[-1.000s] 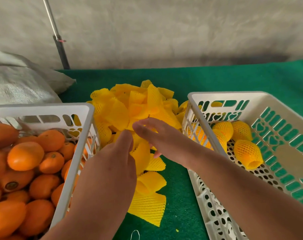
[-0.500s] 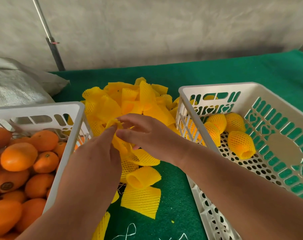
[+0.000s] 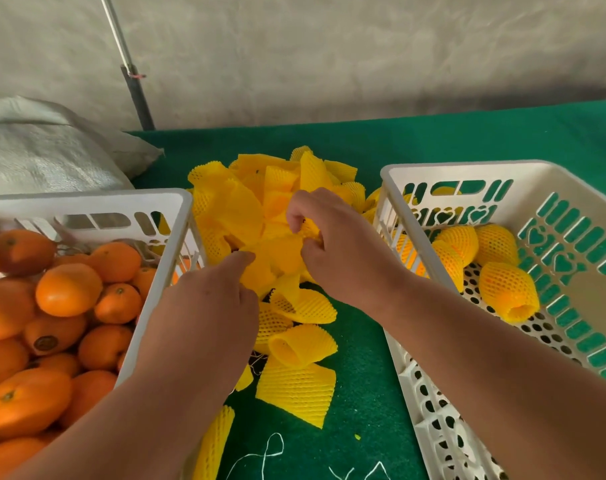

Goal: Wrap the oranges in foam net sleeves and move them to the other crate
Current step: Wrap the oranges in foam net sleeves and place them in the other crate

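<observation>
On the green-covered counter (image 3: 363,393), as recorded in the single head view, a heap of yellow foam net sleeves (image 3: 260,199) is seen between two white crates. The left crate (image 3: 156,271) is filled with bare oranges (image 3: 67,289). The right crate (image 3: 409,237) is occupied by a few wrapped oranges (image 3: 507,292), grouped toward its far left corner on the perforated floor.

Both hands are placed over the near part of the heap. The right hand (image 3: 346,251) is curled, and its grip is closed on a fold of sleeve material pinched between thumb and fingers. The left hand (image 3: 204,306) is viewed from the back, with a fingertip laid against the same yellow material; its grip is hidden beneath the hand, so whether anything is held cannot be told.

Several loose sleeves (image 3: 298,389) are noted lying apart from the heap, nearer the viewer, some flat and one rolled open. Bits of white thread (image 3: 260,455) are seen on the cloth at the near edge. A grey woven sack (image 3: 45,157) is found behind the left crate, and a metal pole (image 3: 128,64) is seen leaning before the pale backdrop.
</observation>
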{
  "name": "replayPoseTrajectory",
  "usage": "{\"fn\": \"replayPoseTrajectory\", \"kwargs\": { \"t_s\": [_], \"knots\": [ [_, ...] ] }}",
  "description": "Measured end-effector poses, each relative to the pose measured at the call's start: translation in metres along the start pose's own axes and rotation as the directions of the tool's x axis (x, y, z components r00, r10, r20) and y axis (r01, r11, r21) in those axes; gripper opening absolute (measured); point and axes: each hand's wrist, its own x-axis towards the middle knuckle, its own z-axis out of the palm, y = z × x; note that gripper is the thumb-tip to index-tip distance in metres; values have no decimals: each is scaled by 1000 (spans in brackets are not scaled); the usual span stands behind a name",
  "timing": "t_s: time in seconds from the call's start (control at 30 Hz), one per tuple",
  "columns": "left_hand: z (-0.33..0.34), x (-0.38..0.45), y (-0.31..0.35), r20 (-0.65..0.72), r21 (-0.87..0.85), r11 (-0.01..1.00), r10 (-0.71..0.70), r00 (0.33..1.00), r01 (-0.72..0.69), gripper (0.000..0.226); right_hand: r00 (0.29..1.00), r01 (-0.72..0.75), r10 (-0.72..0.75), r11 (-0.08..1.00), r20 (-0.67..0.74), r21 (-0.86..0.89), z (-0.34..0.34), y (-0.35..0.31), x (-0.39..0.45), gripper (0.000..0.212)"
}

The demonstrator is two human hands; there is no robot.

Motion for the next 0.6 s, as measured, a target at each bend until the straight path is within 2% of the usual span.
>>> {"fn": "replayPoseTrajectory", "kwargs": {
  "t_s": [0.13, 0.23, 0.43, 0.6],
  "knots": [
    [0, 0, -1, -4, 17, 1000, -24, 1000, 24, 50, 984, 64, -39, 987, 172, -145, 3, -2, 2, 48],
    [2, 1, -3, -10, 36, 999, -32, 999, 33, 49, 965, 62, -18, 985, 263, -161, 10, 2, 2, 58],
    [5, 0, -1, 32, 95, 995, -4, 999, 1, 36, 972, 6, 16, 996, 234, -90, 11, 11, 0, 52],
    [6, 1, -1, 82, 203, 979, -20, 996, 2, 27, 977, 19, -9, 999, 213, -44, 14, 9, 0, 58]
  ]
}}
